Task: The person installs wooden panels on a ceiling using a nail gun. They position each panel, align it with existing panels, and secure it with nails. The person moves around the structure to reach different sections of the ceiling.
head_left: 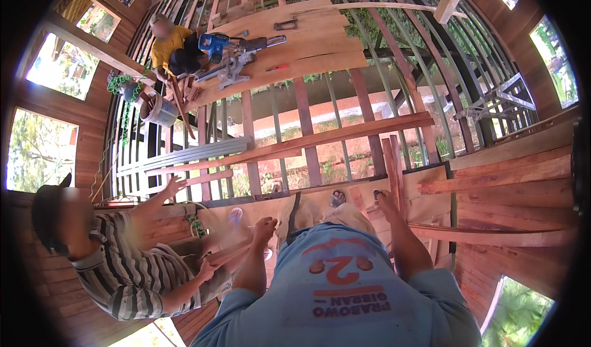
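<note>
My left hand (266, 229) is closed in front of me, left of my light trousers; whatever is in its fingers, if anything, cannot be made out. A dark narrow strip (294, 216) shows beside it, against my trousers. My right hand (386, 203) is curled around a small dark object (377, 194) too small to name. Just beyond that hand, a reddish wooden plank (394, 173) points away from me, close to the fingers. Left of me, a person in a striped shirt (138, 273) grips a wooden board (229, 252) with one hand and stretches the other arm forward.
Ahead, open floor joists (306, 135) leave gaps above the ground. A long plank (326, 139) and grey metal bars (191, 154) lie across them. Farther off, a person in yellow (178, 38) crouches beside a blue mitre saw (215, 47) on plywood (317, 33). Boards (498, 173) lie at right.
</note>
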Demonstrator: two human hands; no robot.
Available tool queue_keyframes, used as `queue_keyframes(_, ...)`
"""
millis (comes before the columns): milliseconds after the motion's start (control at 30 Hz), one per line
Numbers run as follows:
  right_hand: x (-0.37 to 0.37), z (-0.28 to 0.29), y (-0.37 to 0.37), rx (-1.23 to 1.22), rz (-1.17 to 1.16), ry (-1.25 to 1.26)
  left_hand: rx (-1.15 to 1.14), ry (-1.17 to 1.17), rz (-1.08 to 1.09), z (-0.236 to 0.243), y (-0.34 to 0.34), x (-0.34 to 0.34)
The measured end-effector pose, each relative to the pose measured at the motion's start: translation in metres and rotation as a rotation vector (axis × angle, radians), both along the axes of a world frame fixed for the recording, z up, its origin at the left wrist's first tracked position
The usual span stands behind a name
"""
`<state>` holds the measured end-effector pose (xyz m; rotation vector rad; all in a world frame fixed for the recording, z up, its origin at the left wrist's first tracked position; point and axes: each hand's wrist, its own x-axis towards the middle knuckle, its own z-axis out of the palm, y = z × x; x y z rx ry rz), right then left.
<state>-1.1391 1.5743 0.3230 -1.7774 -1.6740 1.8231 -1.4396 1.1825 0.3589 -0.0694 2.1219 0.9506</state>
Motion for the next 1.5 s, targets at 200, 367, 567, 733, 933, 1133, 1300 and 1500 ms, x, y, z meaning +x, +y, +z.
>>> queue_keyframes(200,0.047,-0.033,-0.015,-0.109,-0.039,-0.133,-0.049,-0.024,-0.113,-0.001,0.036,-0.023)
queue_keyframes(367,0.092,-0.070,-0.042,-0.275,-0.111,-0.207,-0.075,0.037,-0.194,-0.011,0.063,-0.051)
queue_keyframes(567,0.093,-0.085,-0.036,-0.297,-0.238,-0.159,-0.071,-0.069,-0.329,-0.018,0.109,-0.085)
queue_keyframes(733,0.042,-0.075,-0.007,-0.244,-0.302,-0.169,0.055,0.000,-0.257,-0.015,0.145,-0.114)
queue_keyframes(933,-0.032,-0.052,0.035,-0.192,-0.190,-0.117,-0.010,0.022,-0.211,0.003,0.190,-0.166)
queue_keyframes(1133,-0.112,-0.045,0.083,0.300,0.255,-0.299,-0.029,0.024,-0.304,-0.005,0.207,-0.229)
queue_keyframes(1300,-0.188,0.001,0.128,0.103,-0.096,-0.321,-0.008,0.007,-0.242,-0.025,0.216,-0.281)
queue_keyframes(1500,-0.226,0.039,0.155,0.025,-0.187,-0.222,-0.122,-0.064,-0.264,-0.028,0.248,-0.338)
